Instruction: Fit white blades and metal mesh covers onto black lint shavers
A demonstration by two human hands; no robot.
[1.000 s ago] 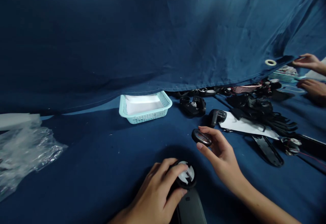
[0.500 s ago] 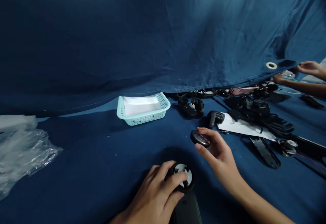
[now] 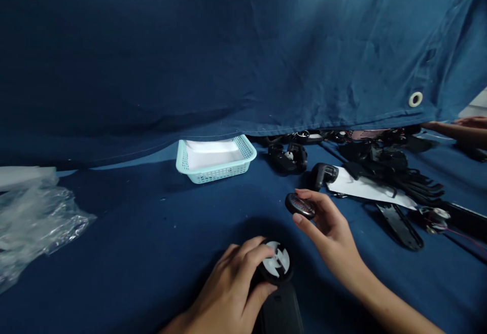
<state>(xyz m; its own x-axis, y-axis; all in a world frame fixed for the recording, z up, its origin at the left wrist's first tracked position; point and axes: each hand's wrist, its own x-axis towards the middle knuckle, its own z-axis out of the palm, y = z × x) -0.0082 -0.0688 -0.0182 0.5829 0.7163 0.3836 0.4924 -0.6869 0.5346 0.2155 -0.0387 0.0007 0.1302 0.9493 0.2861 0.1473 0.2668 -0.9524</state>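
My left hand (image 3: 238, 283) is wrapped round the head of a black device with a long flat body (image 3: 280, 307). A silver-white disc with curved blade shapes (image 3: 277, 260) sits in that round head, and my index finger rests at the disc's left edge. To the upper right, my right hand (image 3: 331, 227) pinches a round black cover with a mesh face (image 3: 300, 206) between thumb and fingers. The cover is held apart from the device, tilted with its mesh side partly towards me.
A turquoise basket (image 3: 222, 174) lined with white paper stands ahead. Clear plastic bags (image 3: 41, 222) lie left. Black housings (image 3: 288, 159), a long black shell (image 3: 401, 227) and a small motor (image 3: 436, 218) lie right. A blue cloth (image 3: 228, 60) hangs across; another person's arm (image 3: 452, 134) shows far right.
My left index finger has shifted from the disc's middle to its left edge, uncovering more of it. The other person's hands have moved, and the hanging cloth there hangs differently.
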